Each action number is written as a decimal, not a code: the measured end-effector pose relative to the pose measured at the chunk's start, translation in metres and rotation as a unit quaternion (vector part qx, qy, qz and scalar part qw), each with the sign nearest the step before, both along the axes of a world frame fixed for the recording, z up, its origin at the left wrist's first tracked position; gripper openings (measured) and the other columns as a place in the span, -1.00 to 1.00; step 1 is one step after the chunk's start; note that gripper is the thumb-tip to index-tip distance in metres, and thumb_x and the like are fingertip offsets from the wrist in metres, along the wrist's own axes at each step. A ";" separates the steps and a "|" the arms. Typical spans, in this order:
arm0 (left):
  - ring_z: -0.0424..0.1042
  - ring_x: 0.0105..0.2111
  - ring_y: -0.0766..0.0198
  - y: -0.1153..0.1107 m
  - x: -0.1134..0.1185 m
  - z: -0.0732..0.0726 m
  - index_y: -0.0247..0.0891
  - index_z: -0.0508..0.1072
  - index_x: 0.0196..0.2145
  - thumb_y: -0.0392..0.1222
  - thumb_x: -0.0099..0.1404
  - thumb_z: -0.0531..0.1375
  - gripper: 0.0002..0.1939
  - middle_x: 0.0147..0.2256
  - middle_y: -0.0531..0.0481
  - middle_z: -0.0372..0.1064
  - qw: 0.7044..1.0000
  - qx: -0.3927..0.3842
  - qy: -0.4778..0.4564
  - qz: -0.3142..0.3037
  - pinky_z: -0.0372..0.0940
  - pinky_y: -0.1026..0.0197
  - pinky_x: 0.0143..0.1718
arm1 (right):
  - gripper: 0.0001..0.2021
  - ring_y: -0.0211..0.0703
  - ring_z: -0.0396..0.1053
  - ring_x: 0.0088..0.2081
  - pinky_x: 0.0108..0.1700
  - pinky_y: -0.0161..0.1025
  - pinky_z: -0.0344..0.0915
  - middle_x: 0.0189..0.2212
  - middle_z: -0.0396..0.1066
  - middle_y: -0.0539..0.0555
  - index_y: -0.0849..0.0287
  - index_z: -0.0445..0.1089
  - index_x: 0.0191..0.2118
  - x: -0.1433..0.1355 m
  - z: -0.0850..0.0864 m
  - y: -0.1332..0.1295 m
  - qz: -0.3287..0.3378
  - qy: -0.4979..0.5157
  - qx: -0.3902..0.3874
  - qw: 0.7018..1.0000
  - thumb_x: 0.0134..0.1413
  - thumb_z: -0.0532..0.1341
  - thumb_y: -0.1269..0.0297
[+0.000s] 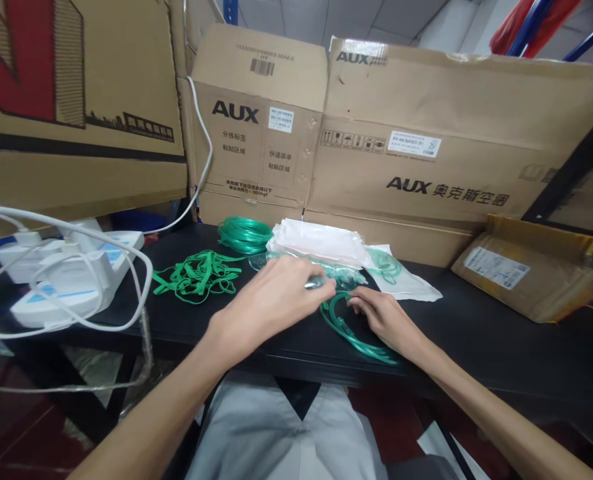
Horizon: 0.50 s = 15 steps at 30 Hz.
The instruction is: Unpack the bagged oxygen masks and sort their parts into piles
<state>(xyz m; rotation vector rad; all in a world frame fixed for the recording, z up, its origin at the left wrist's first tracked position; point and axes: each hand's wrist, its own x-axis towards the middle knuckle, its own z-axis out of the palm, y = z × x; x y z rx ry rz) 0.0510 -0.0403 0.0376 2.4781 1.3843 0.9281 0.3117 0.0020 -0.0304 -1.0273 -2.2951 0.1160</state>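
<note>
My left hand (pixel 281 290) is closed, with a small clear greenish plastic piece (pixel 315 282) showing between thumb and fingers. Its exact kind is hard to make out. To its right, my right hand (pixel 384 317) pinches the upper end of some green plastic tubing (pixel 344 330), which curves over the black table toward the front edge. Clear green-tinted plastic parts (pixel 349 273) lie just behind both hands, partly under a stack of white packets (pixel 319 241). My left hand hides some of these parts.
A coil of green tubing (pixel 245 235) and tangled green elastic straps (pixel 196 275) lie on the left. Beyond them is a white power strip (pixel 59 300) with looping cables. A white pouch (pixel 409 283) and a taped carton (pixel 531 267) sit right. Large cardboard panels (pixel 401 173) stand behind.
</note>
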 end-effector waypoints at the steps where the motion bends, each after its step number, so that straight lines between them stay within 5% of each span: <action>1: 0.53 -0.21 0.04 0.001 0.003 -0.003 -0.18 0.64 -0.24 0.09 0.42 0.07 -0.59 -0.27 -0.10 0.60 1.000 -0.008 0.003 -0.004 0.31 0.15 -0.12 | -0.74 -0.13 0.43 -0.35 -0.25 -0.22 0.33 -0.40 0.45 0.03 0.12 0.42 -0.25 -0.001 0.000 -0.001 0.000 -0.002 0.001 1.000 0.43 0.03 0.27; 9: 0.54 -0.05 -0.09 0.006 0.023 -0.022 -0.10 0.61 -0.03 0.15 0.49 0.01 -0.54 -0.08 -0.09 0.60 0.999 -0.029 0.038 -0.025 0.32 0.05 -0.09 | -0.77 0.01 0.47 -0.01 0.08 -0.03 0.38 -0.06 0.50 0.15 0.07 0.48 0.05 -0.005 0.002 0.001 0.001 0.017 0.037 0.999 0.37 0.18 0.22; 15: 0.49 0.05 -0.11 0.005 0.024 -0.025 -0.13 0.56 0.08 0.23 0.48 0.02 -0.48 0.04 -0.08 0.55 0.996 -0.038 0.058 -0.050 0.30 0.03 -0.01 | -0.74 -0.01 0.48 -0.09 0.01 -0.05 0.39 -0.13 0.50 0.13 0.06 0.52 -0.16 0.010 0.025 -0.032 -0.024 -0.042 0.031 0.998 0.43 0.10 0.15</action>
